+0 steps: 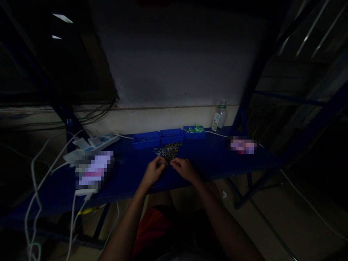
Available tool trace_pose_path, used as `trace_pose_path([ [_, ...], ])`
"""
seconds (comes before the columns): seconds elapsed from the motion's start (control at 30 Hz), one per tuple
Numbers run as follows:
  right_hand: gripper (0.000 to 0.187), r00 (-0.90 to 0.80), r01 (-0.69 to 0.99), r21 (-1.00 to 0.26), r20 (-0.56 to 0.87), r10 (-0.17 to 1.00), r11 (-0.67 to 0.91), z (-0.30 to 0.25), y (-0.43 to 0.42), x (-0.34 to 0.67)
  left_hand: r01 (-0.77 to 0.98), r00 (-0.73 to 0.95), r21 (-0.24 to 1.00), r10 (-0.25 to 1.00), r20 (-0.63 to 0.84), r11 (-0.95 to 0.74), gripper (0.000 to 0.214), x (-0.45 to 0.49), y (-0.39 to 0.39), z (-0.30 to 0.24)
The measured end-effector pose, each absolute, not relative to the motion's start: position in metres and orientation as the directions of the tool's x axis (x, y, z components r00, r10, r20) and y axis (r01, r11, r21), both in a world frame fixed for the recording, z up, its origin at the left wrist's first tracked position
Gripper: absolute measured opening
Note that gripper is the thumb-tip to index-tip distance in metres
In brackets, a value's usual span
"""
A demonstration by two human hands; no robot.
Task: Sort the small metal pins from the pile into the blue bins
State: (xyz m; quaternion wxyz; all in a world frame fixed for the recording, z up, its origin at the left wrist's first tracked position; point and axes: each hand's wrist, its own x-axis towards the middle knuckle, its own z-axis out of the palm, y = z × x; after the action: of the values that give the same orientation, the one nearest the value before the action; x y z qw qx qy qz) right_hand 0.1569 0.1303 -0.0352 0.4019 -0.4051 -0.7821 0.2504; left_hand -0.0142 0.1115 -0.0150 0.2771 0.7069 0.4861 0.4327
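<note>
A pile of small metal pieces [170, 148], looking like screws or bolts with silvery shanks and some brassy ends, lies on the blue table [209, 157]. At the near left edge of the pile is my left hand [155, 169], its fingers curled into a pinch. My right hand [185, 168] rests at the near right edge, thumb and fingertips also pressed together. The fingertips of both hands are close to each other, a small gap apart. Whatever they pinch is too small and dark to name.
Behind the pile stand a left blue bin [146, 140] and a middle blue bin [171, 136], each with a few small pieces, and a right blue bin [194, 132] holding green plastic. A bottle [219, 116], a power strip [102, 142], white cables and two blurred items flank them.
</note>
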Motion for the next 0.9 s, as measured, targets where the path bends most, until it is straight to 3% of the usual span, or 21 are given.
trace_pose_path([
  [0.37,0.019,-0.373,0.413,-0.73,0.41,0.832,0.545,-0.0318,0.1269,0.1579,0.551,0.229,0.735,0.918,0.323,-0.395,0.029,-0.017,0.1152,-0.0197],
  [0.67,0.017,-0.288,0.415,-0.741,0.444,0.848,0.528,-0.0351,0.1301,0.1593,0.535,0.17,0.775,0.941,0.291,-0.336,0.031,-0.0168,0.1147,-0.019],
  [0.9,0.016,-0.363,0.418,-0.719,0.429,0.827,0.556,-0.035,0.1294,0.1589,0.491,0.189,0.785,0.926,0.327,-0.378,0.028,-0.0153,0.1119,-0.0152],
])
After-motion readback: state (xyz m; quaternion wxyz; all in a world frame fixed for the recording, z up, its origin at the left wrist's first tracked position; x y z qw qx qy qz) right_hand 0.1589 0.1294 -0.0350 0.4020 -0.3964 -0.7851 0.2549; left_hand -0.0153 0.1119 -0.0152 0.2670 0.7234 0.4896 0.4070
